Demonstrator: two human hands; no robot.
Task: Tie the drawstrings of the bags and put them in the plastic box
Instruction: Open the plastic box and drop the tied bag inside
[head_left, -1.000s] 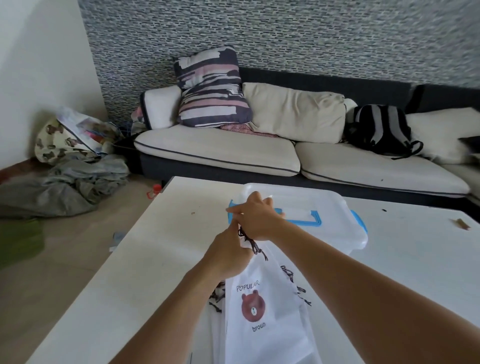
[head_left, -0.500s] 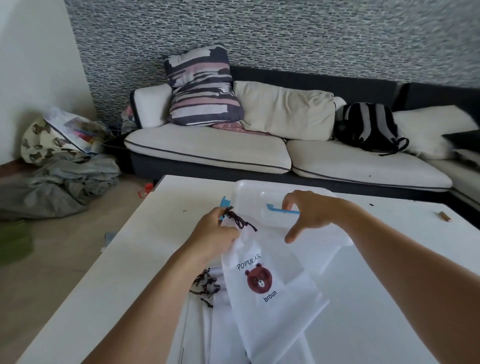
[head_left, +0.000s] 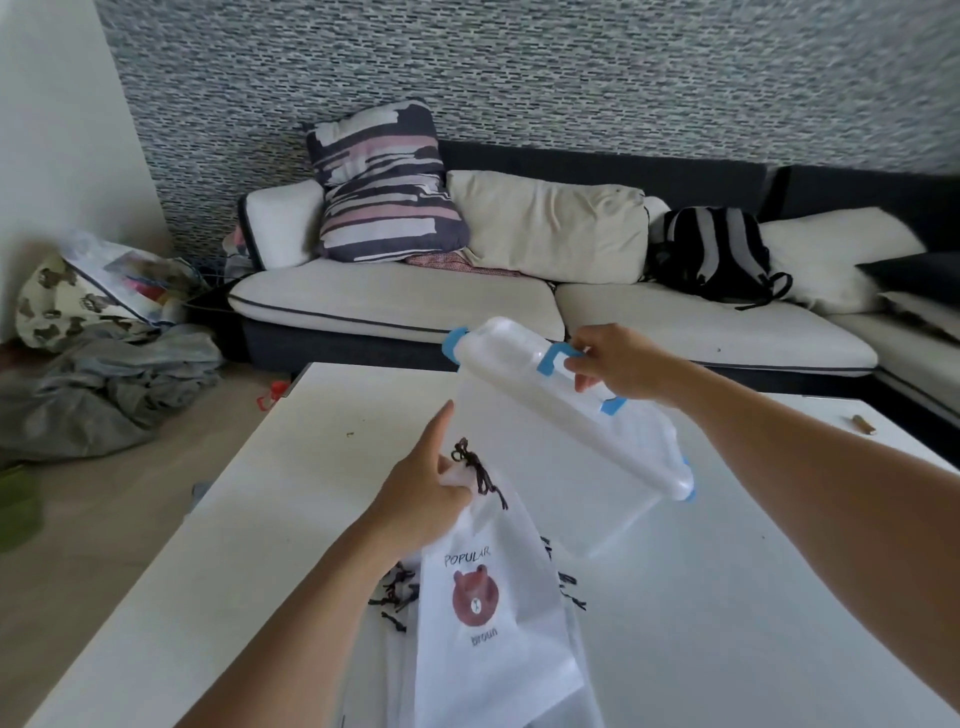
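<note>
A white drawstring bag (head_left: 488, 613) printed with a brown bear and the word POPULAR hangs above the white table (head_left: 291, 493). My left hand (head_left: 421, 499) grips its gathered neck, where the dark drawstring (head_left: 475, 467) is knotted; the index finger points up. My right hand (head_left: 618, 364) holds the blue handle of the clear box lid (head_left: 524, 374) and has it lifted and tilted over the clear plastic box (head_left: 613, 499). Several more white bags with dark strings (head_left: 400, 597) lie in a pile under the held one.
A sofa (head_left: 395, 301) with cushions and a black backpack (head_left: 717, 254) stands behind the table. Clothes and bags (head_left: 98, 364) lie on the floor at the left. A small brown object (head_left: 863, 424) rests near the table's far right edge.
My right hand left the drawstring, took the lid's blue handle and raised the lid off the box. My left hand kept hold of the bag's tied neck.
</note>
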